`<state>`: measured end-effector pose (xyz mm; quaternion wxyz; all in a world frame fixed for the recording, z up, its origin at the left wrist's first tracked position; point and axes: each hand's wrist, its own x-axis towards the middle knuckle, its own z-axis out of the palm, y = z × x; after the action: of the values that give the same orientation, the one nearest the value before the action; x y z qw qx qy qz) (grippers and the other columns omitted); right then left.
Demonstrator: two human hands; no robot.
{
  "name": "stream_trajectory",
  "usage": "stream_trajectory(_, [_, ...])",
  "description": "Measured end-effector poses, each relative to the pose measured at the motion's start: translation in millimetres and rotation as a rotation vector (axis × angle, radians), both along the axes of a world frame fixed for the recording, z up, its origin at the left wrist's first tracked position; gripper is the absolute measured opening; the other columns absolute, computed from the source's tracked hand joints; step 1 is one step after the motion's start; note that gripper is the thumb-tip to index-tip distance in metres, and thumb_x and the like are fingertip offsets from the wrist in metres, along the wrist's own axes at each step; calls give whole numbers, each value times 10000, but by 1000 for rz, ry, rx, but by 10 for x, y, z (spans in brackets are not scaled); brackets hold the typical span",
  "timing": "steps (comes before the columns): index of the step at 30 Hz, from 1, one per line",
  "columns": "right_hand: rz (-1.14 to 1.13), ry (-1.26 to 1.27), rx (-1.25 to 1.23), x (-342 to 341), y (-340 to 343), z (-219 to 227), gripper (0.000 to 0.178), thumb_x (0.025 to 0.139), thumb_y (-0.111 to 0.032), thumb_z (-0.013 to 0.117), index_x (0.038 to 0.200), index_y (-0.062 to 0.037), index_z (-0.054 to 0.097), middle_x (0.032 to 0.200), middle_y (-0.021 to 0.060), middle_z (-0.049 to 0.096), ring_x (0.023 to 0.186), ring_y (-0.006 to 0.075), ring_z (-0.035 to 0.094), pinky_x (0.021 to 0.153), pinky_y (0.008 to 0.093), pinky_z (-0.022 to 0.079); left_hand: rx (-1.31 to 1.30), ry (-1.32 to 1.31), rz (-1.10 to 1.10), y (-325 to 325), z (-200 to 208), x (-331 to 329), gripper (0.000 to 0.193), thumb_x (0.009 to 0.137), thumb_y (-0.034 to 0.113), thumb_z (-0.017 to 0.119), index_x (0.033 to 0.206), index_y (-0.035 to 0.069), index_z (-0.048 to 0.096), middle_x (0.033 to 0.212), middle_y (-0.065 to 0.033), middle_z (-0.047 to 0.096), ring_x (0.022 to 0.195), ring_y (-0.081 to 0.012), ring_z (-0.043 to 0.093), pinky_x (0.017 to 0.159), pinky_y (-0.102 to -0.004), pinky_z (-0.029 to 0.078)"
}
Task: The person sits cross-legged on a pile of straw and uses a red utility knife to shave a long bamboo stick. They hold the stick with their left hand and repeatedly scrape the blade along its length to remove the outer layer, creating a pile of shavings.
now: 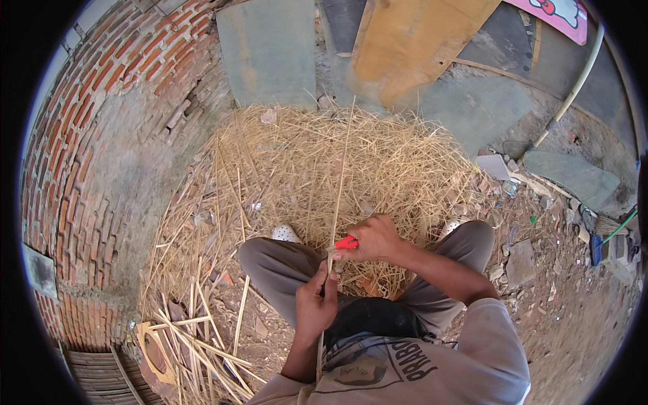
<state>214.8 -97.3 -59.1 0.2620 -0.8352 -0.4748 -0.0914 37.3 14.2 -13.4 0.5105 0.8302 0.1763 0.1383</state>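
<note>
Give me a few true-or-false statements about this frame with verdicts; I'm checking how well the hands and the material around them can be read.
1. The right hand holds a red-handled tool. True.
2. The left hand is empty and resting on the knee. False: it grips a long thin bamboo strip that runs up over the pile.
3. A heap of pale shavings lies in front of the person. True.
4. The wall on the left is smooth white plaster. False: it is a red brick wall with grey mortar patches.
5. Loose split sticks lie at the lower left. True.
</note>
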Motion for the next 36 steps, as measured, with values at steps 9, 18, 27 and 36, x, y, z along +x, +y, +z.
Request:
stream_trajectory(9, [-189,113,-12,482,-7,-142,708,709,-798,567,593,-104,649,481,107,558,457,293,591,481,411,475,-119,98,-40,0,20,-83,308,987,103,513,1227,-82,573,745,45,482,694,-24,389,582,-196,338])
stream_trajectory(18, [-297,52,24,736,-83,-134,701,719,-792,566,596,-108,657,471,100,550,459,287,590,467,402,463,-125,-2,-106,31,43,-51,278,974,85,524,1207,-53,586,645,8,444,630,-30,375,529,-214,343])
stream_trajectory(27, [-538,153,8,1067,-224,-22,737,800,-792,464,644,-103,675,467,76,554,451,244,586,447,372,451,-293,113,-152,16,112,-180,280,981,96,534,1224,-27,599,671,77,410,617,-14,340,509,-196,292])
stream_trajectory(36, [24,18,-45,25,-13,22,668,709,-774,599,608,-116,654,465,84,549,444,271,594,443,381,468,-918,139,-74,224,-100,-26,336,1031,204,444,1279,14,568,556,51,381,440,-35,318,424,-198,265])
